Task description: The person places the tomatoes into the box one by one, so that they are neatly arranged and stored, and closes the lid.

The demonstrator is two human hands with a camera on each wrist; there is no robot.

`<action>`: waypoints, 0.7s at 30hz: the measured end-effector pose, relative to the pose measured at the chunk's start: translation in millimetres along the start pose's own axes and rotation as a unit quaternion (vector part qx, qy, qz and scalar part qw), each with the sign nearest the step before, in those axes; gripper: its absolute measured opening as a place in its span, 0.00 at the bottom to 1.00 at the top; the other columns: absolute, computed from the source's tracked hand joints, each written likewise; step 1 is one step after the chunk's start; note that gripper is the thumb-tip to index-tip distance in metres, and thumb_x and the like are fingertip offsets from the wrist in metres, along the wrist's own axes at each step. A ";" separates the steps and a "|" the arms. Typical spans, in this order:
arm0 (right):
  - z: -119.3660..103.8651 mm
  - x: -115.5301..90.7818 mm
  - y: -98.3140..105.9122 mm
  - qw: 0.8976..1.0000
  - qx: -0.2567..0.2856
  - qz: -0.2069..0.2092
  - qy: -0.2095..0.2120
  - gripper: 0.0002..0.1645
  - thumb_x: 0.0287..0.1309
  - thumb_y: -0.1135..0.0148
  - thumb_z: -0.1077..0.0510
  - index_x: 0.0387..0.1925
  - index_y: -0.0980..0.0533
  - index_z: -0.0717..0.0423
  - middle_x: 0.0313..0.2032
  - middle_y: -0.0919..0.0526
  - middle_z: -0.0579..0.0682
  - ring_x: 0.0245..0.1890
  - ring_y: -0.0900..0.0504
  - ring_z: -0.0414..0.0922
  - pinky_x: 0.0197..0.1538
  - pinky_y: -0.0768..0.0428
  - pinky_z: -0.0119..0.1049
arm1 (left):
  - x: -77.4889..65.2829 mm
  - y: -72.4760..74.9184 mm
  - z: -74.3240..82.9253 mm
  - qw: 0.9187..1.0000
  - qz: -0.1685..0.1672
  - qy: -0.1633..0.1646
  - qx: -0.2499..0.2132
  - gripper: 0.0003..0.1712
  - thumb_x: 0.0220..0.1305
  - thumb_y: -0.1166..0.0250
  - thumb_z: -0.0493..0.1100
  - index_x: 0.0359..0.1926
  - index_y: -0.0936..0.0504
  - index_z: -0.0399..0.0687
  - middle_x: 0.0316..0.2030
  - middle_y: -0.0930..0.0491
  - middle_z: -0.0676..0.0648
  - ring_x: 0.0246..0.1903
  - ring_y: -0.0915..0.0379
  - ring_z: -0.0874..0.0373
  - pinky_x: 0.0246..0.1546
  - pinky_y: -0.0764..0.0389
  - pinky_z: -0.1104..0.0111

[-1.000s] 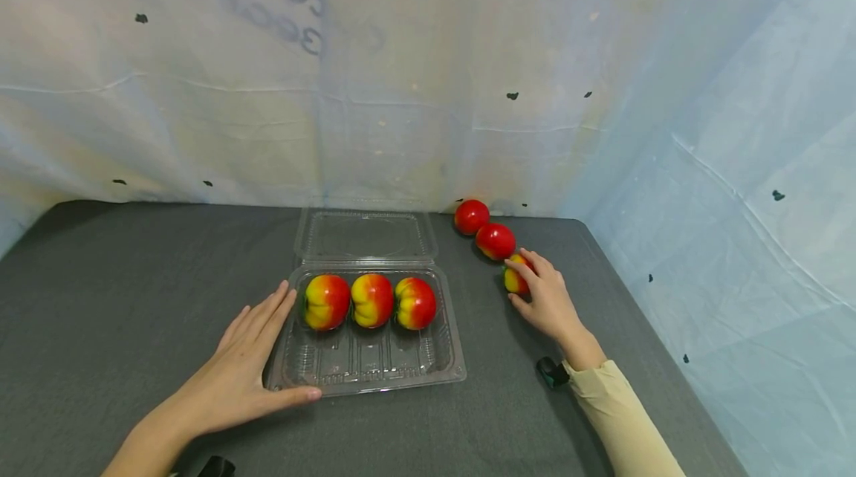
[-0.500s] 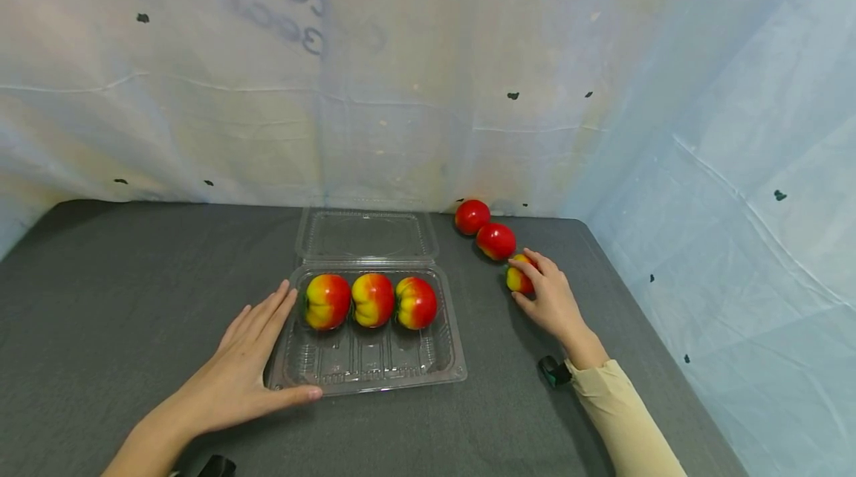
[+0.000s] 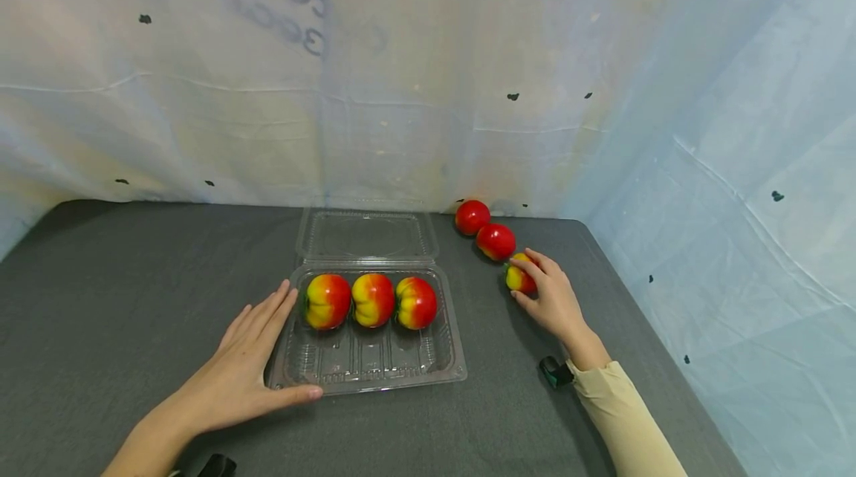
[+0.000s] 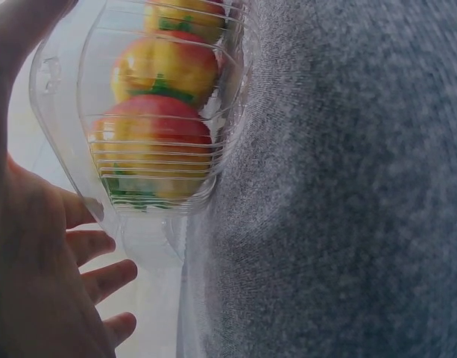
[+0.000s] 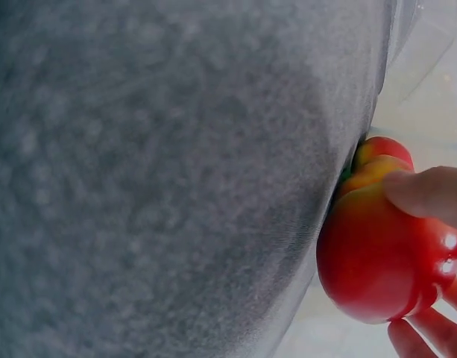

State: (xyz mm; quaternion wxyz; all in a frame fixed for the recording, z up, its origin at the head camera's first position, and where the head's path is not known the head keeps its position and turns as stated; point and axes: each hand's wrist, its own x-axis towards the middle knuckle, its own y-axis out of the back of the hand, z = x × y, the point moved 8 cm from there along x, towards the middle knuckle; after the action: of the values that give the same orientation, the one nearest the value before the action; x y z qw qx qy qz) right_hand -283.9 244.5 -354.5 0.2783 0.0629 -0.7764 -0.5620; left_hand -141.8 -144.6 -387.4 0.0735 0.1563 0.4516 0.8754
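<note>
In the head view, my left hand (image 3: 237,369) is spread along the left side of a clear plastic clamshell box (image 3: 374,385), its thumb by the front edge. The left wrist view shows the straight fingers (image 4: 109,280) against the rim. Three glossy red-and-yellow apple-like fruits (image 3: 373,300) stand in a row in the rear of the box. To the right, my right hand (image 3: 551,299) grips another apple-like fruit (image 3: 516,278), partly covered by the fingers. In the right wrist view, the thumb (image 5: 429,195) lies on this fruit (image 5: 370,257), with fingertips below it.
Two redder fruits (image 3: 496,241) lie on the table just behind the right hand. The box's transparent lid (image 3: 366,235) is folded back flat behind it. Grey cloth (image 3: 154,269) covers the table, and pale plastic sheeting (image 3: 414,91) hangs at the back and right.
My right hand, fingers around the fruit, has shifted very slightly to the right. The left hand, the box and the fruits in it stay as they were.
</note>
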 end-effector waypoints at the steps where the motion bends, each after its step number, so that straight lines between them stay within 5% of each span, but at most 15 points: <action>1: -0.5 -0.1 0.6 1.000 0.001 0.003 0.002 0.31 0.48 0.27 0.60 0.56 0.25 0.59 0.63 0.31 0.65 0.61 0.33 0.63 0.59 0.33 0.65 | 0.0 0.0 0.0 1.000 0.000 0.000 0.000 0.70 0.44 0.32 0.73 0.77 0.62 0.53 0.76 0.62 0.44 0.73 0.59 0.41 0.72 0.67 0.49; 21: -16.5 1.4 12.8 0.998 0.017 0.045 0.032 0.33 0.46 0.25 0.61 0.56 0.25 0.59 0.62 0.30 0.64 0.60 0.31 0.62 0.60 0.31 0.60 | -0.3 1.4 2.1 1.000 0.004 -0.005 0.005 0.69 0.45 0.32 0.73 0.77 0.62 0.52 0.76 0.62 0.44 0.72 0.58 0.41 0.72 0.68 0.49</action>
State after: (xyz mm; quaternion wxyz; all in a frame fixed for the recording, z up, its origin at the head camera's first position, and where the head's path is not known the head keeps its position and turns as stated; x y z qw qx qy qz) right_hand -274.0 234.7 -338.8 0.3272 0.0508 -0.7783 -0.5334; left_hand -140.8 -143.8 -385.2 0.0718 0.1624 0.4549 0.8727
